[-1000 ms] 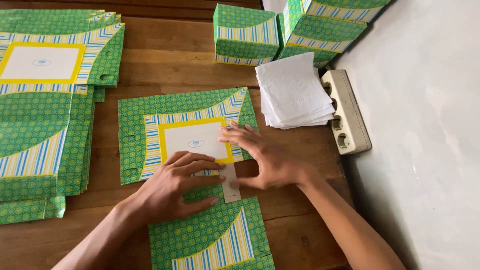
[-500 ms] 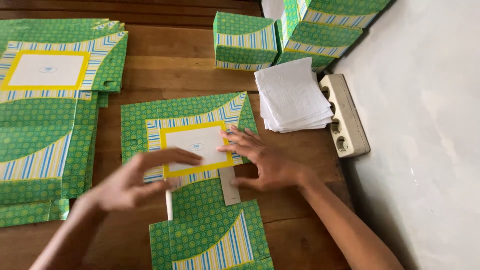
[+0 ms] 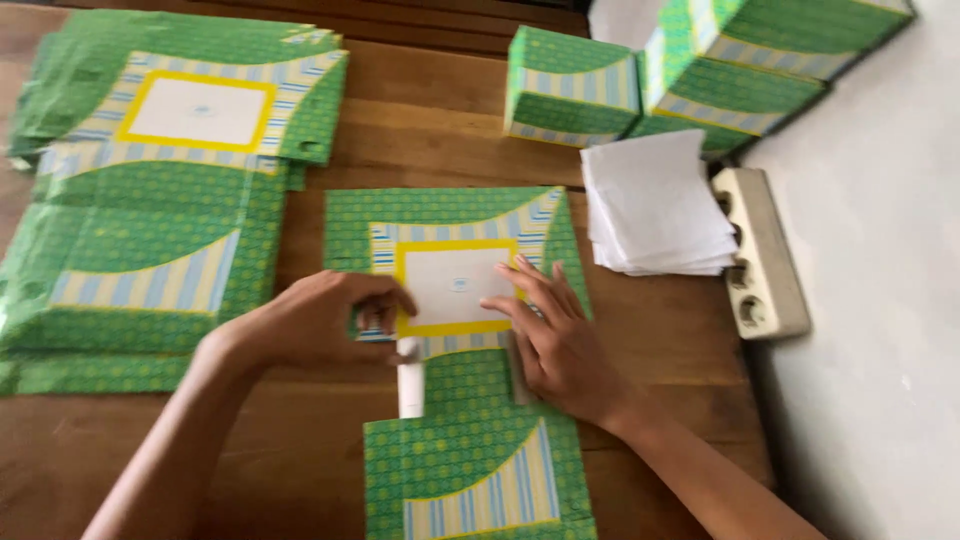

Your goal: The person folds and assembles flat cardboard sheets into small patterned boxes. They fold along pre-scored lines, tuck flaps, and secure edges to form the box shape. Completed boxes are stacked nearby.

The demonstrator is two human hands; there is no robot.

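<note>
Flat green box blank lies mid-table. Left hand, fingers pinching a white side flap; right hand, fingers spread flat, pressing the blank down. Card judged light, thin, creasable: best taken at flap edges along the scored folds.

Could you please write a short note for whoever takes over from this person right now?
Left hand: fingers pinch the edge of the flat green box blank at its white side flap.
Right hand: lies flat on the blank, holding it to the wooden table.
Stack of unfolded blanks sits at left; folded boxes at the far edge; white paper sheets beside a power strip.
Done: several boxes folded. Left: this blank is still flat.
</note>
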